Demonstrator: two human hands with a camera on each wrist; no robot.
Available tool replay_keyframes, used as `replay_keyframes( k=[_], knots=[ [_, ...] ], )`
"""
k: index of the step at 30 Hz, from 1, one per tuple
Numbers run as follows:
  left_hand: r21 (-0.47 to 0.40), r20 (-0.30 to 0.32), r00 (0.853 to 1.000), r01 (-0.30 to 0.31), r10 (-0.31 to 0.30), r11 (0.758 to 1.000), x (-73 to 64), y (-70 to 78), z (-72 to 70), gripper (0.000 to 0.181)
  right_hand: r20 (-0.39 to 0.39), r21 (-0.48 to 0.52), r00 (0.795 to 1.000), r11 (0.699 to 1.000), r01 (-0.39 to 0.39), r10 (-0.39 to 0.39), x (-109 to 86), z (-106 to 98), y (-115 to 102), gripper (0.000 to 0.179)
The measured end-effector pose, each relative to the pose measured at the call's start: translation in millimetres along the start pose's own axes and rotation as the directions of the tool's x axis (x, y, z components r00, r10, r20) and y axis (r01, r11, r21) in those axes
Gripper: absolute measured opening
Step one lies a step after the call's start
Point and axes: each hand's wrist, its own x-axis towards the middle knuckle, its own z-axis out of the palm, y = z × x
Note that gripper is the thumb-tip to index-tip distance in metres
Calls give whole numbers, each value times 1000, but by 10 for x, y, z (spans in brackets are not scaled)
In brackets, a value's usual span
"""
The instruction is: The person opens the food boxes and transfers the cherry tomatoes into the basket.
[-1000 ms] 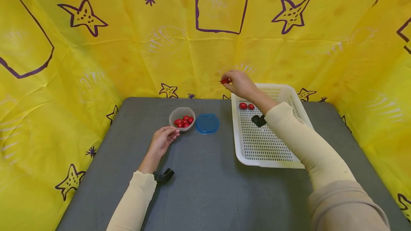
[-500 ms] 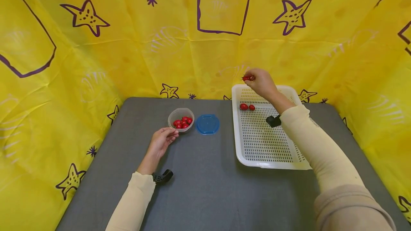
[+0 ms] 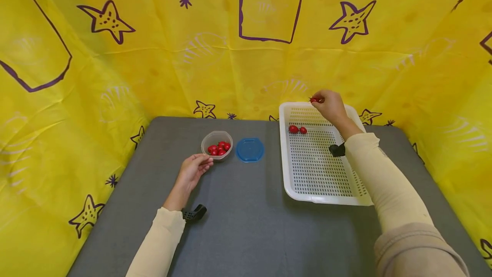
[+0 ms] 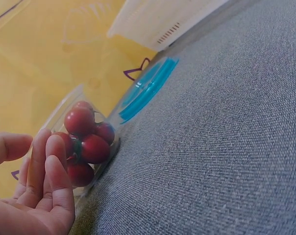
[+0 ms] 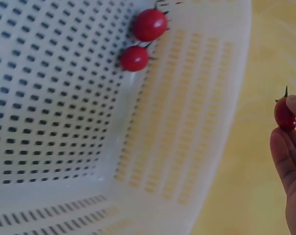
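In the head view, my left hand [image 3: 193,170] is at the near rim of a small clear plastic container [image 3: 204,140], its thumb and index finger pinching the edge. Several red cherry tomatoes [image 3: 219,148] lie inside it; the left wrist view shows them heaped behind my fingertips [image 4: 58,171]. My right hand [image 3: 331,106] is raised above the far rim of a white perforated basket [image 3: 286,170], pinching a cherry tomato [image 5: 283,115] with green sepals. More red shows at that frame's edge, partly hidden by the fingers. Two cherry tomatoes [image 5: 150,25] rest in the basket's far left corner.
A blue lid [image 3: 250,150] lies flat between the container and the basket. Everything stands on a grey cloth-covered table [image 3: 238,221]. A yellow patterned curtain [image 3: 215,72] hangs behind the table and along both sides.
My right hand has moved right with the cherry tomato, from beyond the basket's left corner to over its far rim. My left hand and the container have shifted slightly left.
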Motion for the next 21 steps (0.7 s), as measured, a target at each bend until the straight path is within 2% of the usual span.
replay_keyframes(
  k=[12,21],
  knots=[
    [12,1,1000,-1,1,1000,-7,-8,-12,6,75,-46,991,993,-109,112,-117,116,330,22],
    [19,-3,1000,3,-3,1000,-2,-2,-17,4,103,-21,974,979,-202,203,-199,197,469,23]
  ],
)
